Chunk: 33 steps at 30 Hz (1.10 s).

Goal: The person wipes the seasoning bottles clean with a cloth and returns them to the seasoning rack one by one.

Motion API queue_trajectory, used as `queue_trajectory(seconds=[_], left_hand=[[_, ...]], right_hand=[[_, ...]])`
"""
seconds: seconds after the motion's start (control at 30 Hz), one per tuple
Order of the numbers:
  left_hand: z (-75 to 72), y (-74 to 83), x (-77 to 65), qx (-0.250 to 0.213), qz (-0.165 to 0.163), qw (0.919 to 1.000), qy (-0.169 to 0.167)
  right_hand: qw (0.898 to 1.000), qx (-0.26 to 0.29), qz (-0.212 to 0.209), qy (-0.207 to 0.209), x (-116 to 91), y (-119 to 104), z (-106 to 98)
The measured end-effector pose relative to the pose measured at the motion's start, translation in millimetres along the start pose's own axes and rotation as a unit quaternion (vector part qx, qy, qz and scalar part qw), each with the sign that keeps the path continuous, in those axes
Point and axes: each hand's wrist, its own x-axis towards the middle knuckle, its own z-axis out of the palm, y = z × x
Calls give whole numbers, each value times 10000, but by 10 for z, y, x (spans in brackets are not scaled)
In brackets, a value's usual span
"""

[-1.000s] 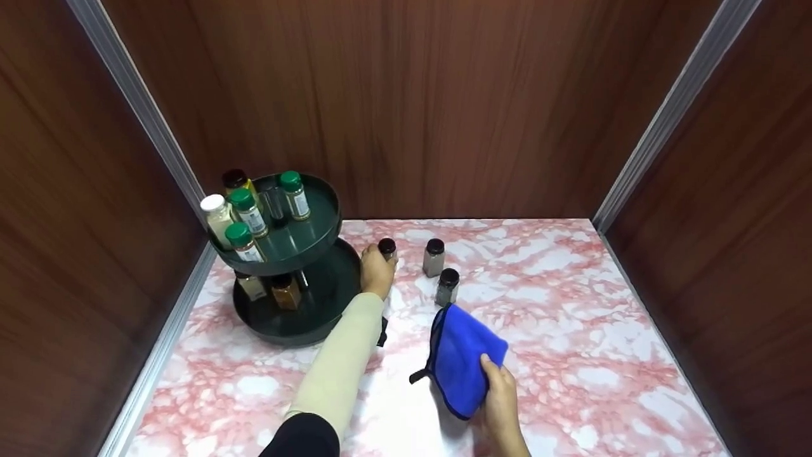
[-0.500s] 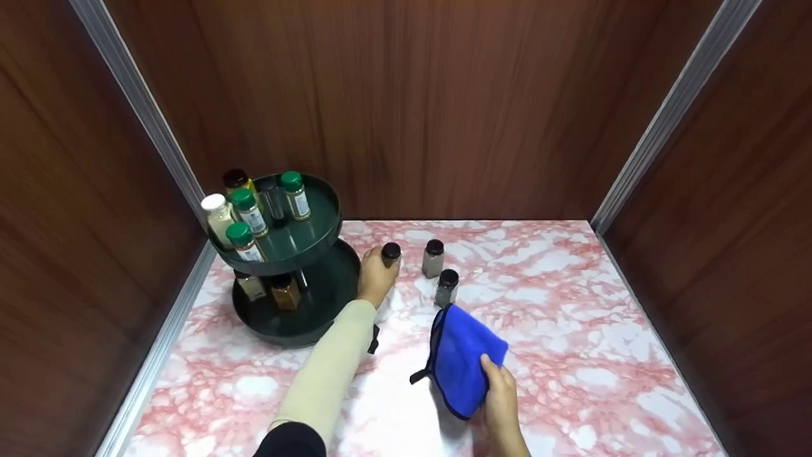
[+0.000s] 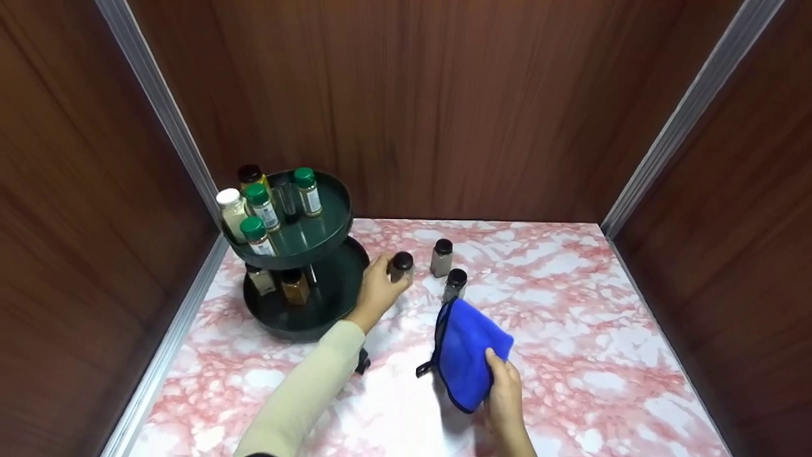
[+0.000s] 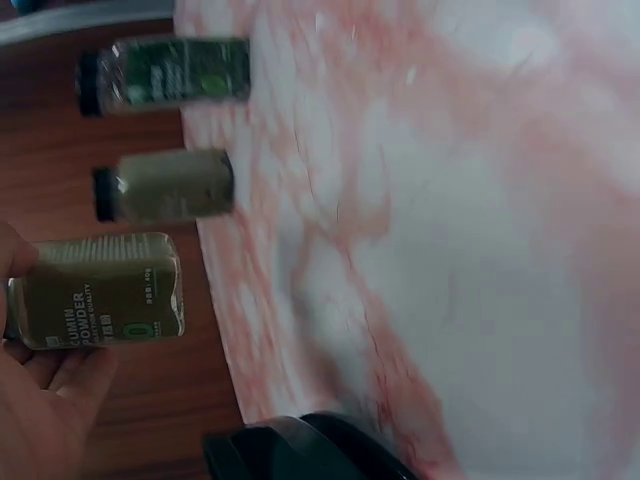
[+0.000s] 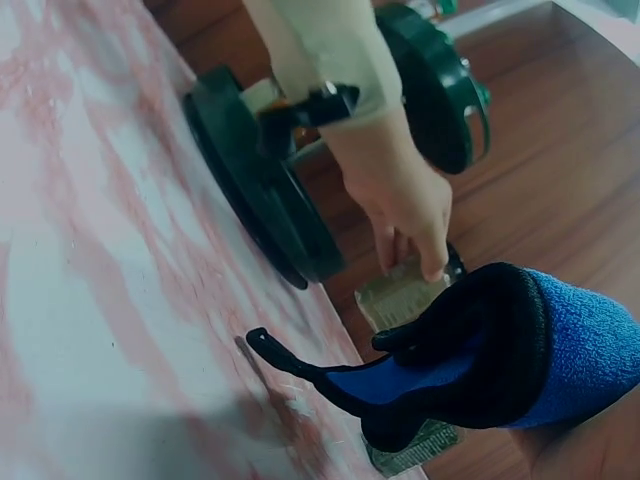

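Note:
My left hand [image 3: 377, 289] grips a cumin powder jar [image 4: 100, 290] with a dark cap, holding it upright. The jar's base shows above the table surface in the left wrist view. To its right stand a grey-brown spice jar [image 3: 442, 260] and a dark green-labelled jar [image 3: 454, 285], both black-capped. In my right hand [image 3: 505, 387], pinched between thumb and fingers, is a blue cloth [image 3: 472, 355] with black edging and a small black loop. The cloth's upper corner overlaps the foot of the green-labelled jar in the head view.
A two-tier dark green turntable rack [image 3: 320, 244] stands at the left, just beside my left forearm. Its upper tier bears several jars, among them a white-capped one [image 3: 233, 216]; more jars sit below. Wood-grain panels [image 3: 406, 108] wall in the marbled table [image 3: 571, 381].
My left hand has drawn the cumin jar up and toward me, slightly right, away from the rack. The right hand with the cloth has stayed nearly still. The head view has shifted a little.

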Motion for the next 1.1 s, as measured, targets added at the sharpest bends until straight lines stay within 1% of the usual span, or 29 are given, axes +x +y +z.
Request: queue_trajectory(seconds=[0.1,0.17,0.3,0.43,0.53,0.63,0.83,1.1], left_hand=[[-46,87,-143,-98,180,9998,-86],[-87,126,-252,-156,241,9994,-170],[-138,196,-446,-228,375,9986,-291],[-152,239,-632,-438,456,9972,-392],[-150,260,-753,-708,409,9953,-524],[-145,274,-854,-876,285,9936,-653],[-145,284,-1026,-1038,10,9903,-922],[-145,246,-1221,-1268,-144,9818,-1406]], right_hand=[[10000,44,11,-50,9,-34,7],[9999,61,6,-81,10,-36,16],[10000,6,-79,28,22,-50,29],[9998,-61,-118,128,30,-68,34],[9998,-135,-107,130,31,-83,32],[9997,-166,-156,127,45,-98,30],[9994,-44,-307,182,106,-140,44],[9987,-106,-416,266,150,-189,67]])
